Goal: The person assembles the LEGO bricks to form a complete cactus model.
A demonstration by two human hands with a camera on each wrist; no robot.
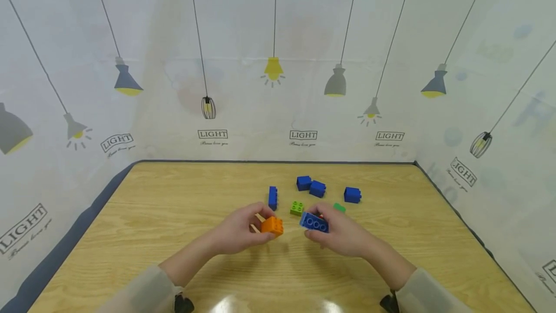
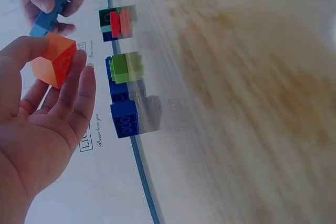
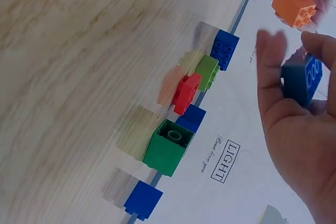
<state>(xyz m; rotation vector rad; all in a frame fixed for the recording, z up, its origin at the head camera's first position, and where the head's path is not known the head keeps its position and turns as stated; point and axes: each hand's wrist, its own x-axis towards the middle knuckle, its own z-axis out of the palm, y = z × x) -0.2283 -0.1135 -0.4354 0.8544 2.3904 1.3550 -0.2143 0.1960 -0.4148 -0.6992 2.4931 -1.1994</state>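
Between thumb and fingers my left hand (image 1: 239, 229) holds an orange building block (image 1: 271, 226), its studs facing right in the head view. Opposite it, my right hand (image 1: 344, 232) pinches a blue building block (image 1: 314, 222) whose hollow underside with round tubes shows. The two blocks are apart, both held above the table. In the right wrist view the orange block (image 3: 294, 4) appears beyond the blue block (image 3: 303, 80). A red block (image 3: 187, 93) and a green block (image 3: 168, 147) stand on the table, mostly hidden behind my right hand in the head view.
On the wooden table (image 1: 173, 192), beyond my hands, lie a lime green block (image 1: 297, 208), an upright-looking blue block (image 1: 272, 198), two neighbouring blue blocks (image 1: 317, 189) and another blue block (image 1: 353, 195) at right. A lamp-printed sheet (image 1: 243, 37) surrounds the table's back and sides.
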